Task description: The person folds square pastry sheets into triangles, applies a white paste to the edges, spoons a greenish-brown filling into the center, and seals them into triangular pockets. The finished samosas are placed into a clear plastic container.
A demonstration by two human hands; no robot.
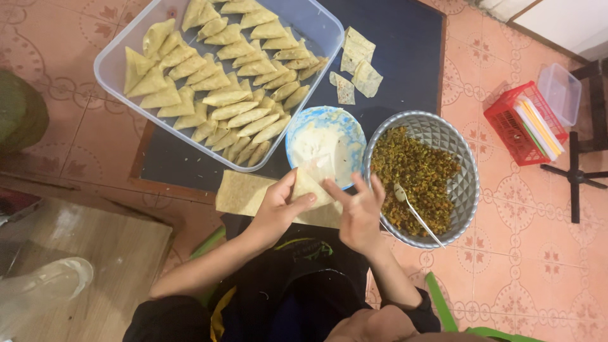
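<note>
While the person sits on the tiled floor, the left hand [277, 209] cups a pale folded pastry sheet [308, 185], thumb pressed on its front face and the other fingers curled behind it, so the sheet is pinched between them. The right hand [361, 212] is just beside it with fingers spread and loosely raised, the forefinger tip touching the sheet's edge; it grips nothing. The sheet is held just above the near rim of a blue bowl [326, 145] smeared with white paste. Under the hands lies a stack of flat pastry sheets [244, 192], partly on the person's lap. Right of the bowl, touching it, stands a grey metal colander bowl [465, 183] filled with greenish-brown crumbly filling, a spoon [415, 212] lying in it. Beyond, on a dark board [405, 44], sits a clear rectangular plastic tub [316, 22] packed with rows of folded triangular pastries [221, 82], and beside its right end a few cut pastry strips [356, 66] lie loose. Farther right on the floor is a small red plastic crate [506, 123] holding flat white packets with coloured edges, upright on their sides, and a clear empty-looking lidded box [560, 92] just behind it. Any labelling there is too small to make out.
</note>
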